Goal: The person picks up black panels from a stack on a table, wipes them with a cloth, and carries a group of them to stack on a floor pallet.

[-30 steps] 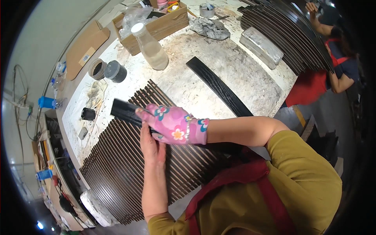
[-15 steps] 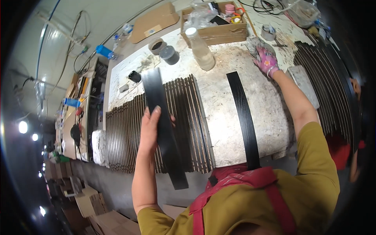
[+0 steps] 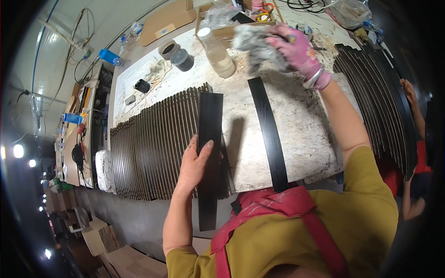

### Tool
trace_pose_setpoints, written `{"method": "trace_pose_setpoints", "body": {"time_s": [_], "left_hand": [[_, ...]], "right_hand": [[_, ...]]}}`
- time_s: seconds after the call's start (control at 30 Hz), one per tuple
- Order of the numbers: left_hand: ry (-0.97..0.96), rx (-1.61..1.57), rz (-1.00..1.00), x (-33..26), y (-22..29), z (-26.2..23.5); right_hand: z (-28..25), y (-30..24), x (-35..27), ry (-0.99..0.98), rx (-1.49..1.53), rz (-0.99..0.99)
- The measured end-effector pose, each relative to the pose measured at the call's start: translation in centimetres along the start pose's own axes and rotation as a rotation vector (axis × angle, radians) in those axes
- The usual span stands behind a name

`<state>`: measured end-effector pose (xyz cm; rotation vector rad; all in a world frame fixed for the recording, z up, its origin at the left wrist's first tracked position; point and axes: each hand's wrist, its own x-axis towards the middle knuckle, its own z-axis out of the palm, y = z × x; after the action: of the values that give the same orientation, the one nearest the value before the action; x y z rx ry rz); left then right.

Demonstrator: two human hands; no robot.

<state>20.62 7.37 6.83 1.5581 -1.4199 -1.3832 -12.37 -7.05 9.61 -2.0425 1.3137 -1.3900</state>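
My left hand (image 3: 195, 162), bare, is closed round a long flat black slat (image 3: 209, 180) held upright lengthwise over the right end of a row of slats (image 3: 153, 143). My right hand (image 3: 296, 51) wears a pink patterned glove and grips a crumpled grey-white rag (image 3: 262, 48), lifted above the far part of the table. Between my hands a second black slat (image 3: 270, 134) lies on the pale, stained work surface (image 3: 306, 139), its near end close to my red apron. The row's slats stand closely side by side, left of that surface.
Behind the work surface stand a clear bottle (image 3: 217, 55), a grey lidded tub (image 3: 181, 60) and an open jar (image 3: 168, 49). A cardboard box (image 3: 273, 21) of odds and ends is farther back. At right, another person's hand (image 3: 408, 90) is by a second row of slats (image 3: 371, 102).
My right hand has lifted the rag off the table and brought it left, nearer. The slat in my left hand has moved right and straightened. The view has shifted slightly.
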Motion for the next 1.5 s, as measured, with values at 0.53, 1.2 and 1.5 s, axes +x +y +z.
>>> {"method": "trace_pose_setpoints", "body": {"time_s": [0.53, 1.2, 1.5], "left_hand": [[0.091, 0.538, 0.221, -0.3, 0.8, 3.1], [-0.119, -0.494, -0.162, 5.2, 0.9, 2.7], [-0.985, -1.372, -0.088, 8.9, -2.4, 4.5]], "right_hand": [[11.6, -1.5, -1.6, -0.312, 0.248, -0.221], [1.9, 4.4, -5.8, -0.299, -0.842, 0.133], [5.1, -1.4, -20.5, -0.807, -0.441, 0.341]]}}
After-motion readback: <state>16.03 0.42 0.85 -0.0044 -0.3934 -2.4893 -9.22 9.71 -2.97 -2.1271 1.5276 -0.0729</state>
